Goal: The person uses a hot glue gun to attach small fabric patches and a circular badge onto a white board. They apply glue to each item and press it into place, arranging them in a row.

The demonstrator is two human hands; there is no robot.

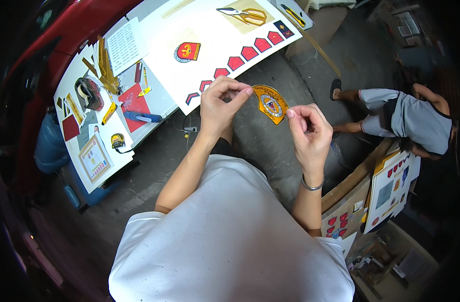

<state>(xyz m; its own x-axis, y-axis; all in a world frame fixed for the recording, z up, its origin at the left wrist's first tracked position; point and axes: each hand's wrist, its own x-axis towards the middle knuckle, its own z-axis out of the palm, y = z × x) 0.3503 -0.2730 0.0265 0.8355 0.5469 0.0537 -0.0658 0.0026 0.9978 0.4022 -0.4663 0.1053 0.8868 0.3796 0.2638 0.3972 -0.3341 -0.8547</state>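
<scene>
A yellow embroidered patch (271, 105) with a round white-and-blue emblem hangs in the air in front of me, above the floor. My left hand (221, 103) pinches its upper left corner between thumb and fingertips. At the patch's right edge, my right hand (310, 132) is closed, with the thumb tip against that edge. Beyond my left hand lies a white board (164, 75). Along its near edge runs a row of red chevron patches (235, 63), and a red shield-shaped patch (187, 52) sits farther in. Orange-handled scissors (250, 16) rest at the board's far end.
On the table at left are a tape dispenser (90, 93), a tape measure (118, 141), a yellow cutter (109, 114) and a framed certificate (95, 159). Boards with patches (388, 189) lean at right. Another person (411, 118) is bent over at far right.
</scene>
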